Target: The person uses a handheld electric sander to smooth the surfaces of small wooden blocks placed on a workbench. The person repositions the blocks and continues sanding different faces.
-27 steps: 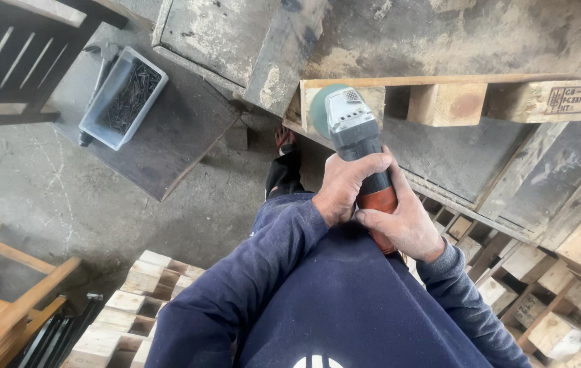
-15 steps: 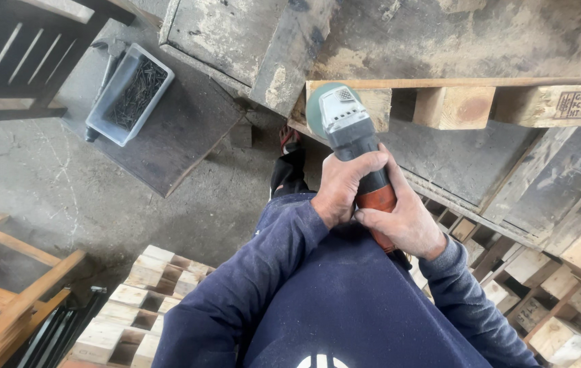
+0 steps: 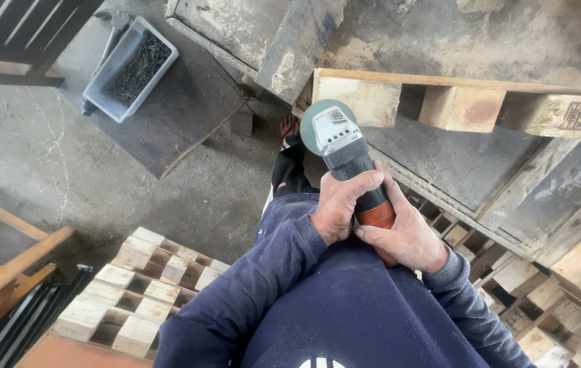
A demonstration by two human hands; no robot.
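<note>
Your left hand (image 3: pixel 339 208) is wrapped around the black body of the grey, black and orange angle grinder (image 3: pixel 350 163), fingers closed over the top. Your right hand (image 3: pixel 403 235) grips the orange rear of the handle just behind it, so both hands are clamped on the tool and the left is the nearer to the working end. The grinder's long axis runs away from your chest, up and slightly left in view, and its round green-grey disc guard (image 3: pixel 321 116) sits just beside the end of the pale wooden pallet block (image 3: pixel 359 99); you cannot tell whether they touch. That block belongs to the weathered wooden pallet (image 3: pixel 468 146) lying ahead and to your right. Well off to your left, a grey plastic bin (image 3: pixel 129 68) holds a heap of dark nails (image 3: pixel 137 65) and rests on a dark flat board (image 3: pixel 174 112).
</note>
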